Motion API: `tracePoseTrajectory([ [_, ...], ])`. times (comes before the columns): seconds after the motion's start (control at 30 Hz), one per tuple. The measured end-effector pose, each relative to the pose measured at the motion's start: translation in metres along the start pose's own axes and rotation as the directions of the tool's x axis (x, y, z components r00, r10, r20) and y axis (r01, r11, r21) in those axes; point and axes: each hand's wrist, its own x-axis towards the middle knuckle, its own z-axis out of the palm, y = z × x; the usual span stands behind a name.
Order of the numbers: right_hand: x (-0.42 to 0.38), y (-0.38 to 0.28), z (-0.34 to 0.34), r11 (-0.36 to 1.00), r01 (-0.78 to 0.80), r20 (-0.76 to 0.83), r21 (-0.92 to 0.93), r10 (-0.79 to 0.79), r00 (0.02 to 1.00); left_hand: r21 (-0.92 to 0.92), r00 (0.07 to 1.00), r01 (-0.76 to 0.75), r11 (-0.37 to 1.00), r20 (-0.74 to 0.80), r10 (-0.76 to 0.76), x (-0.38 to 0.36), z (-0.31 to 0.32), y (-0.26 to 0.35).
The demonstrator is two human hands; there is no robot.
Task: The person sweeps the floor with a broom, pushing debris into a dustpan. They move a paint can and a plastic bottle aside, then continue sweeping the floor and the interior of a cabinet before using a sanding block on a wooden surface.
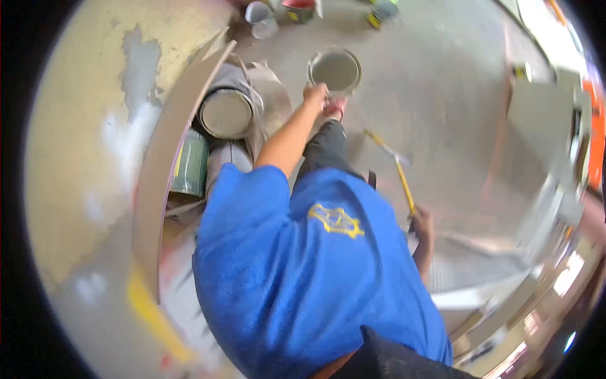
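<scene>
1. A green can (191,163) sits near a pale-topped can (226,115).
2. My left hand (317,96) curls its fingers at the rim of a round can (336,71), ahead of me.
3. My right hand (421,223), fingers closed, grips one end of a yellow stick (404,182).

- Bright blue tee (297,290), short-sleeved, kinda baggy, soft folds all over
- Yellow print (336,221) on the front, sorta gear-shaped outline with finer lines inside, too blurry to read
- Left sleeve (252,189) is off to the left of the print, same plain blue
- Left hand (316,95) and right hand (422,222) both bare
- Dark trousers (327,146), black or charcoal, past the hem side of the print
- Black fabric (398,357) on the neck side of the print, pointy edge, can't tell what garment
</scene>
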Motion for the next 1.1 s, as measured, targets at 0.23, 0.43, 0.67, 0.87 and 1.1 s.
tracePoseTrajectory([
  [0.23,0.113,-0.187,-0.049,0.973,-0.038,0.1,-0.228,0.063,0.993,-0.066,0.967,-0.253,0.965,-0.062,0.249,-0.107,0.017,0.116],
  [0.43,0.227,-0.299,-0.081,0.736,0.252,0.352,-0.628,-0.02,0.936,-0.258,0.944,-0.33,0.908,-0.115,0.31,-0.188,-0.003,0.139],
  [0.67,0.344,-0.382,-0.102,0.651,0.265,0.32,-0.711,-0.036,0.947,-0.468,0.946,-0.312,0.827,-0.238,0.222,-0.03,0.055,0.111],
  [0.87,0.378,-0.343,-0.161,0.674,0.012,0.219,-0.738,0.223,0.95,-0.549,0.915,-0.284,0.786,-0.401,0.051,0.248,0.027,0.057],
  [1.1,0.41,-0.286,-0.172,0.515,-0.256,-0.027,-0.818,0.41,0.912,-0.45,0.925,-0.246,0.858,-0.374,0.069,0.41,-0.043,0.066],
])
